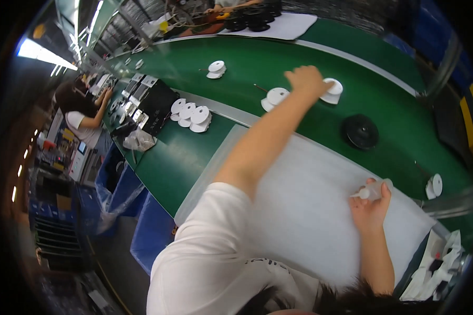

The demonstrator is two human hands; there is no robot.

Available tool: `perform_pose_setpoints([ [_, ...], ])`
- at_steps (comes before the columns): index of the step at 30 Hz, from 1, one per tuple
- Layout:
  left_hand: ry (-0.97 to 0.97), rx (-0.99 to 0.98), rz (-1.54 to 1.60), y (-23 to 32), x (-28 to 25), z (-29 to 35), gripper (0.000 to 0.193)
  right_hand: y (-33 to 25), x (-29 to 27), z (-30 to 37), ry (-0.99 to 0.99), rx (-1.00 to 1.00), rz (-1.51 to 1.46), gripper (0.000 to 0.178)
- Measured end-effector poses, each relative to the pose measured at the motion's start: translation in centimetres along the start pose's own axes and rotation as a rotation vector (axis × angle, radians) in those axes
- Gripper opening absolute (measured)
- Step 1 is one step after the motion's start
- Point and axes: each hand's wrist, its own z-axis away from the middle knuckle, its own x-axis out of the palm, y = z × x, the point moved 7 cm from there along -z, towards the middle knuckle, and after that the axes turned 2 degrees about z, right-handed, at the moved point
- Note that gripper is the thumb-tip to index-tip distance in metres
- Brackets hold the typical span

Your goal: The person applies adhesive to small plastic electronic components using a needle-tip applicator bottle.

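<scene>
Left hand [305, 80] stretched far out over green table [205, 152], fingers curled down onto white round part [333, 90], looks like closing on its near edge; whether grip is full can't tell, knuckles hide the fingertips. Second white round part [274, 97] just beside it to the left, third white part [216, 69] further off. Right hand [372, 209] rests on white foam sheet [304, 210], fingers wrapped round small clear squeeze bottle [372, 191], nozzle pointing left. Black disc [361, 130] lies on green surface between the two hands, apart from both. Cluster of white parts [191, 116] sits well left, next to black box [155, 102].

Step in hand, as judged: picking the far white part. To do it well, pinch across the rim rather than the top, lift straight up so neighbour part isn't knocked, keep bottle upright-ish and nozzle away from foam meanwhile.

Another person [81, 113] works at far left.
</scene>
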Motion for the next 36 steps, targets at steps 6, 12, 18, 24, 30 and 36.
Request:
perform_pose_setpoints([
  [6, -0.242, 0.037, 0.057, 3.4, 3.7, -1.0, 0.056, 0.7, 0.9, -0.9, -0.039, 0.059, 0.012, 0.030],
  [12, -0.018, 0.105, 0.156, 4.4, 2.9, -0.3, 0.060, 0.4, 1.1, -0.7, -0.037, 0.024, 0.092, 0.031],
  [18, 0.385, 0.407, 0.788, 1.2, -2.9, 8.5, 0.066, -0.1, 1.4, -0.5, 0.007, 0.004, 0.072, 0.032],
  [24, 0.086, 0.447, 1.714, -4.1, -2.2, 15.6, 0.066, -0.1, 1.0, -1.0, 0.001, -0.002, 0.061, 0.034],
  [30, 0.050, 0.246, 1.823, -5.9, 2.1, 19.8, 0.068, -0.4, 1.6, -0.3, 0.005, -0.060, 0.140, 0.034],
  [36, 0.078, 0.307, 1.801, -5.4, 2.5, 19.4, 0.069, -0.3, 1.7, -0.5, -0.048, -0.049, 0.112, 0.033],
])
